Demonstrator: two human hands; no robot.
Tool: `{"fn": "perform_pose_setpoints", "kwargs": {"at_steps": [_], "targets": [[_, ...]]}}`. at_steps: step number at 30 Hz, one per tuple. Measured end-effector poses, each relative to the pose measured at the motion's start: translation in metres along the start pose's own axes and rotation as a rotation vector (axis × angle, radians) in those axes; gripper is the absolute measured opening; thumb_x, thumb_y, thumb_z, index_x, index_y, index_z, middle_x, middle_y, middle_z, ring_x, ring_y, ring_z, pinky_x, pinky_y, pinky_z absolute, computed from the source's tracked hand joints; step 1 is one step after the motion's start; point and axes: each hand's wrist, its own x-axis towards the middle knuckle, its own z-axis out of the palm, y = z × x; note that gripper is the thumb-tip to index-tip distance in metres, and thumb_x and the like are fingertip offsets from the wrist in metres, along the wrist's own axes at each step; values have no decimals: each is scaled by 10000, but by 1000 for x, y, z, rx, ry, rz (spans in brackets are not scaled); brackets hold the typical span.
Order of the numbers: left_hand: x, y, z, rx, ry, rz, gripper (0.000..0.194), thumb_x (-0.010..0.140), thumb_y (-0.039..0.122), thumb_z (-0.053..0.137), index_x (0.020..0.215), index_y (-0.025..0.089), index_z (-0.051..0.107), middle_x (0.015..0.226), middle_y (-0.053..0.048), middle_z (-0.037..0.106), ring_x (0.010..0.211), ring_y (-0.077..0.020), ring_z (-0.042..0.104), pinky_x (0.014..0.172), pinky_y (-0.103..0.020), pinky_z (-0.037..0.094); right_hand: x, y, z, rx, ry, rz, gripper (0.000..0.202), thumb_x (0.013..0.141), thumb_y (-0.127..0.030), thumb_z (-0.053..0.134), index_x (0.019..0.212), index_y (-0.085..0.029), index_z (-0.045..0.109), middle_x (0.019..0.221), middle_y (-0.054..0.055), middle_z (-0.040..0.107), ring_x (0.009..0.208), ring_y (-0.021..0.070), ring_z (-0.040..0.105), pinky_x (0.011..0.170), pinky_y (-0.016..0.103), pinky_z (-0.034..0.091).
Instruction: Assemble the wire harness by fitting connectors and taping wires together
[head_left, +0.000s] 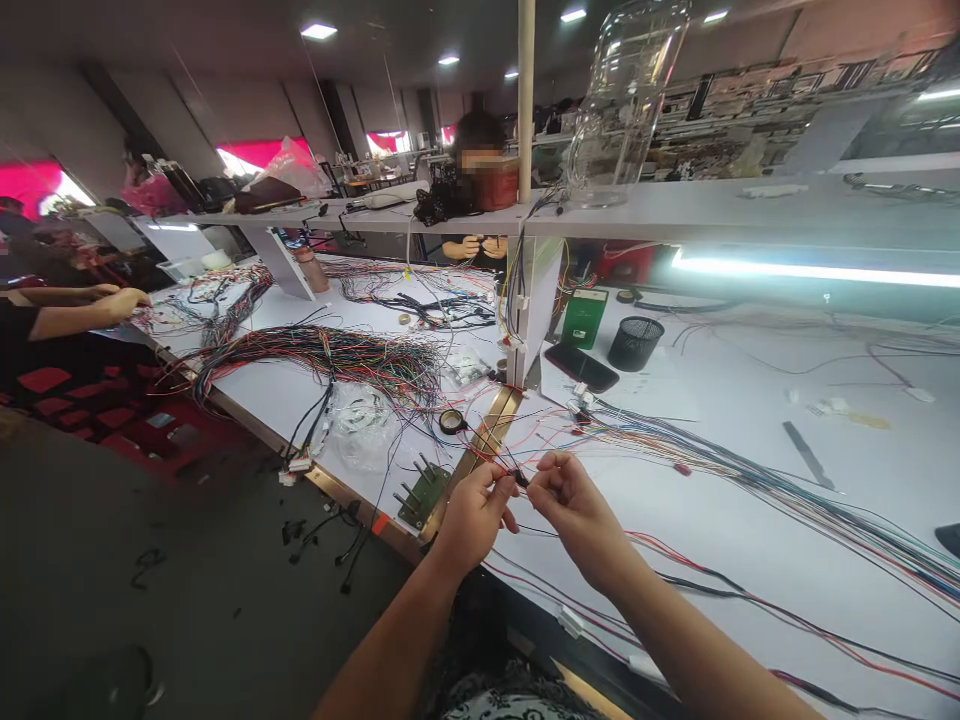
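Observation:
Near the middle of the head view, my left hand (pixel 480 505) pinches a small black connector (pixel 519 479) with thin wires running from it. Close on its right, my right hand (pixel 564 492) has its fingertips drawn together beside the connector; what they grip, if anything, is too small to make out. Thin red and black wires spread over the white table (pixel 720 540) around both hands. Beyond my left hand lies a roll of black tape (pixel 451 421). A green block with metal pins (pixel 423 492) stands to the left of that hand.
A large wire bundle (pixel 330 355) covers the left table, and long cables (pixel 750 475) cross the right side. Behind are a dark phone (pixel 581 366), a black mesh cup (pixel 636 343) and a shelf post (pixel 519 340). Other people's hands work at the far left and behind.

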Motion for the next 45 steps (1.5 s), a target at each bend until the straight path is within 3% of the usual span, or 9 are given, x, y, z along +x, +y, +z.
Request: {"fn": "perform_pose_setpoints", "kwargs": {"at_steps": [7, 11, 13, 16, 22, 28, 33, 39, 45], "targets": [[0, 2, 0, -111, -50, -16, 301, 868, 474, 515, 940, 190, 583, 902, -23, 625, 503, -106, 630, 470, -220, 386, -6, -1, 2, 34, 50, -18, 307, 821, -442, 621, 910, -246, 402, 730, -46, 487, 677, 125, 495, 633, 253, 416], [-3, 7, -5, -285, -40, -35, 414, 829, 411, 590, 1191, 236, 488, 1148, -69, 569, 526, -76, 608, 428, -199, 353, -7, 2, -6, -245, 56, -115, 219, 868, -369, 556, 1013, -254, 440, 748, -27, 558, 647, 133, 508, 608, 268, 410], [-6, 8, -7, -338, 40, -65, 365, 826, 409, 596, 1125, 216, 517, 1073, -54, 596, 522, -58, 561, 410, -181, 312, -8, 3, -9, -435, 92, -153, 193, 871, -319, 542, 1034, -255, 460, 788, -11, 611, 636, 138, 515, 604, 279, 400], [-12, 8, -5, -354, 95, -124, 310, 842, 451, 582, 1005, 191, 543, 694, 23, 584, 440, -46, 428, 397, -175, 230, -11, 3, -10, -539, 113, -170, 181, 875, -305, 532, 1036, -257, 467, 814, -5, 646, 626, 146, 521, 599, 288, 403], [-20, 8, 4, -351, -62, -197, 316, 860, 468, 562, 766, 168, 540, 437, 74, 406, 403, -52, 312, 412, -197, 192, -17, 3, -6, -514, 94, -184, 197, 867, -292, 556, 1044, -250, 480, 820, -1, 651, 683, 151, 537, 677, 307, 438], [-20, 15, -4, -312, -66, -78, 316, 882, 467, 528, 1009, 184, 591, 551, 60, 487, 463, -74, 404, 472, -210, 304, -15, -9, -11, -100, -110, 95, 280, 873, -449, 546, 966, -186, 578, 866, 39, 642, 724, 141, 559, 707, 303, 460], [-15, 15, 0, -350, -79, -35, 399, 867, 460, 560, 1152, 181, 550, 609, 76, 432, 446, -55, 362, 438, -199, 284, -15, -11, -11, -65, -225, 207, 288, 827, -437, 606, 931, -169, 625, 780, 14, 634, 609, 109, 504, 610, 267, 432], [-22, 9, 13, -280, 113, -28, 275, 852, 441, 584, 867, 169, 548, 574, 69, 451, 466, -59, 409, 462, -191, 333, -14, -1, -6, -422, 92, 46, 220, 818, -399, 566, 769, -190, 614, 614, -18, 551, 553, 124, 469, 524, 253, 377], [-26, 13, 13, -5, 116, 47, 249, 823, 406, 619, 875, 166, 578, 629, 48, 460, 556, -86, 442, 518, -200, 367, -18, -3, -1, -822, 120, -216, 167, 841, -289, 524, 717, -206, 598, 628, -14, 585, 584, 137, 513, 558, 259, 356]]}}
